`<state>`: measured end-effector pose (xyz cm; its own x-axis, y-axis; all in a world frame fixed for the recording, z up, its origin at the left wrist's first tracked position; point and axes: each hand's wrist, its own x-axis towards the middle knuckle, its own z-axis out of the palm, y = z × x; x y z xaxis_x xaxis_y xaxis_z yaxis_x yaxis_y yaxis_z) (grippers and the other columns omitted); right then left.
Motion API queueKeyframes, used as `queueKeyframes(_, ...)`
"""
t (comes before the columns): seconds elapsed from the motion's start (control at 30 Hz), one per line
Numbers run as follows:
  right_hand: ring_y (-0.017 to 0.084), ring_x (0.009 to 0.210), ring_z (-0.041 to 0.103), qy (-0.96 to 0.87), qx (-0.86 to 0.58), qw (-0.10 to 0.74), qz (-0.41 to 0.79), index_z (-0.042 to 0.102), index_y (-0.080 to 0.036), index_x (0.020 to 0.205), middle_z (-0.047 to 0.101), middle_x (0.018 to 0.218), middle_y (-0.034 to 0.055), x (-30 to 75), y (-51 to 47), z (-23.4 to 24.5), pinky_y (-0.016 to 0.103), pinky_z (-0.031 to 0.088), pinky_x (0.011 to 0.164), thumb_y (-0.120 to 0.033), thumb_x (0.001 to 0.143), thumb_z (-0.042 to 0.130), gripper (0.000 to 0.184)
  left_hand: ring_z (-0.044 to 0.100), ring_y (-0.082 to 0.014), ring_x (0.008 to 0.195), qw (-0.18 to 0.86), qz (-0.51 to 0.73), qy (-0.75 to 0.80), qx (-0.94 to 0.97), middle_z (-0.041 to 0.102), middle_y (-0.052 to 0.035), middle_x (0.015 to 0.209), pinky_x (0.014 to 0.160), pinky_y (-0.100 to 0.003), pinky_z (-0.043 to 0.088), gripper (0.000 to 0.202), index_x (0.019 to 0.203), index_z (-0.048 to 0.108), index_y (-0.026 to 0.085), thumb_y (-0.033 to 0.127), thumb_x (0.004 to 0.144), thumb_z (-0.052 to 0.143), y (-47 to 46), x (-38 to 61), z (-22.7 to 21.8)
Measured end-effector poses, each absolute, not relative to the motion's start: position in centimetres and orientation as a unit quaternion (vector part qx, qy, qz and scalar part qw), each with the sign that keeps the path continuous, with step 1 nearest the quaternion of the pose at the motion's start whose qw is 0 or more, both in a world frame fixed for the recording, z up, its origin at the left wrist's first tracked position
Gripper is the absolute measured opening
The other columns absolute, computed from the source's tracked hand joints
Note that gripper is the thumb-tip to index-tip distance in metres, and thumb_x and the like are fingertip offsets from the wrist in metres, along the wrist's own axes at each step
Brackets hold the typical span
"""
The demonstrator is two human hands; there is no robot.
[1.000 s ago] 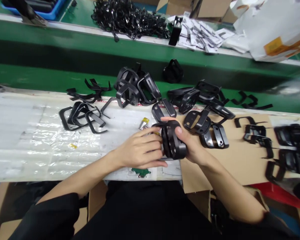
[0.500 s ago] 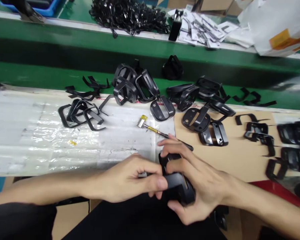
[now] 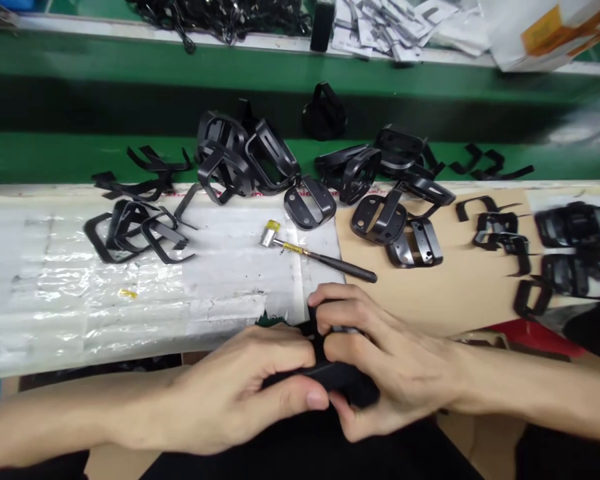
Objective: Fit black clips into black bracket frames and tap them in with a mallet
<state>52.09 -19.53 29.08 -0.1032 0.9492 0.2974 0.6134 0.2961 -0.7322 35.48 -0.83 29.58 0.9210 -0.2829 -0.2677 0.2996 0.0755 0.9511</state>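
Black bracket (image 3: 330,380), held in both hands at the table's near edge, mostly hidden, its shape indistinct; left hand (image 3: 230,393) closed around it from the side and below; right hand (image 3: 395,360) curled over it; small hammer (image 3: 305,250) lying just beyond on white plastic sheeting (image 3: 130,320); further black brackets (image 3: 380,220) scattered on cardboard (image 3: 460,287).

A small hammer (image 3: 300,250) lies on plastic sheeting (image 3: 55,293) between loose black brackets (image 3: 379,220), just beside a cardboard sheet (image 3: 470,293).
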Motion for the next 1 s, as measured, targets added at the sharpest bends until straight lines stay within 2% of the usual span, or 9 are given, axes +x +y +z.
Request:
queueKeyframes(0.17, 0.034, 0.126, 0.058, -0.568, -0.611, 0.485, 0.263, 0.048, -0.025, 0.130, 0.053, 0.127, 0.0123, 53.0, -17.1, 26.3, 0.053, 0.055, 0.107, -0.036, 0.075, 0.083, 0.066, 0.045, -0.0122, 0.062, 0.860, -0.140, 0.138, 0.472, 0.047, 0.0021, 0.064, 0.062, -0.025, 0.038, 0.052, 0.069, 0.057, 0.017, 0.055, 0.103, 0.058, 0.1, 38.3, 26.4)
queueKeyframes(0.23, 0.034, 0.136, 0.053, -0.528, -0.605, 0.518, 0.294, 0.047, -0.024, 0.138, 0.051, 0.139, 0.0136, 53.9, -15.7, 25.9, 0.053, 0.047, 0.116, -0.042, 0.076, 0.088, 0.077, 0.043, -0.0116, 0.058, 0.909, -0.103, 0.180, 0.361, 0.041, 0.0036, 0.060, 0.061, -0.024, 0.040, 0.051, 0.068, 0.056, 0.017, 0.055, 0.102, 0.059, 1.0, 40.2, 25.6)
queueKeyframes(0.3, 0.032, 0.133, 0.057, -0.501, -0.588, 0.545, 0.327, 0.042, -0.025, 0.146, 0.053, 0.141, 0.0129, 54.8, -14.5, 25.8, 0.051, 0.047, 0.116, -0.046, 0.081, 0.088, 0.082, 0.047, -0.0126, 0.059, 0.929, -0.094, 0.178, 0.312, 0.043, 0.0030, 0.061, 0.063, -0.025, 0.045, 0.045, 0.073, 0.061, 0.015, 0.051, 0.100, 0.062, 2.0, 41.8, 25.3)
queueKeyframes(0.4, 0.026, 0.105, 0.068, -0.428, -0.579, 0.576, 0.385, 0.042, -0.027, 0.143, 0.064, 0.117, 0.0064, 55.6, -13.3, 26.0, 0.046, 0.057, 0.100, -0.048, 0.091, 0.080, 0.067, 0.060, -0.0163, 0.074, 0.913, -0.056, 0.113, 0.387, 0.060, -0.0042, 0.075, 0.073, -0.027, 0.052, 0.039, 0.086, 0.070, 0.012, 0.049, 0.100, 0.065, 3.5, 43.0, 24.8)
queueKeyframes(0.47, 0.024, 0.094, 0.069, -0.363, -0.580, 0.595, 0.421, 0.045, -0.027, 0.135, 0.065, 0.103, 0.0031, 55.6, -12.8, 26.0, 0.044, 0.059, 0.091, -0.055, 0.096, 0.073, 0.056, 0.063, -0.0172, 0.083, 0.879, -0.012, 0.081, 0.470, 0.067, -0.0069, 0.087, 0.080, -0.027, 0.053, 0.035, 0.099, 0.072, 0.012, 0.047, 0.099, 0.068, 4.1, 43.0, 23.8)
queueKeyframes(0.57, 0.022, 0.092, 0.068, -0.311, -0.605, 0.586, 0.440, 0.047, -0.027, 0.131, 0.065, 0.107, 0.0043, 55.4, -12.5, 25.3, 0.041, 0.059, 0.086, -0.067, 0.100, 0.062, 0.053, 0.064, -0.0157, 0.076, 0.848, 0.013, 0.076, 0.524, 0.066, -0.0045, 0.084, 0.071, -0.026, 0.054, 0.035, 0.106, 0.070, 0.014, 0.048, 0.097, 0.072, 4.4, 42.5, 21.6)
queueKeyframes(0.7, 0.022, 0.090, 0.067, -0.306, -0.609, 0.568, 0.461, 0.049, -0.030, 0.137, 0.063, 0.113, 0.0044, 55.3, -12.0, 23.7, 0.039, 0.060, 0.081, -0.072, 0.103, 0.048, 0.055, 0.056, -0.0095, 0.052, 0.876, -0.022, 0.080, 0.475, 0.064, -0.0014, 0.074, 0.049, -0.020, 0.045, 0.043, 0.094, 0.065, 0.014, 0.056, 0.091, 0.077, 4.6, 41.9, 19.3)
queueKeyframes(0.87, 0.022, 0.080, 0.068, -0.268, -0.586, 0.604, 0.468, 0.050, -0.030, 0.134, 0.064, 0.108, 0.0044, 55.3, -11.8, 22.9, 0.038, 0.061, 0.071, -0.073, 0.102, 0.045, 0.054, 0.063, -0.0117, 0.064, 0.897, -0.094, 0.030, 0.431, 0.068, -0.0048, 0.082, 0.056, -0.021, 0.050, 0.043, 0.093, 0.066, 0.014, 0.049, 0.081, 0.089, 5.1, 41.7, 19.0)
queueKeyframes(1.0, 0.021, 0.077, 0.068, -0.243, -0.590, 0.630, 0.443, 0.054, -0.029, 0.132, 0.063, 0.106, 0.0048, 55.1, -11.8, 23.5, 0.037, 0.061, 0.069, -0.077, 0.100, 0.046, 0.059, 0.064, -0.0100, 0.067, 0.888, -0.114, 0.019, 0.444, 0.070, -0.0049, 0.088, 0.061, -0.020, 0.052, 0.037, 0.093, 0.069, 0.013, 0.042, 0.081, 0.090, 5.2, 41.7, 19.2)
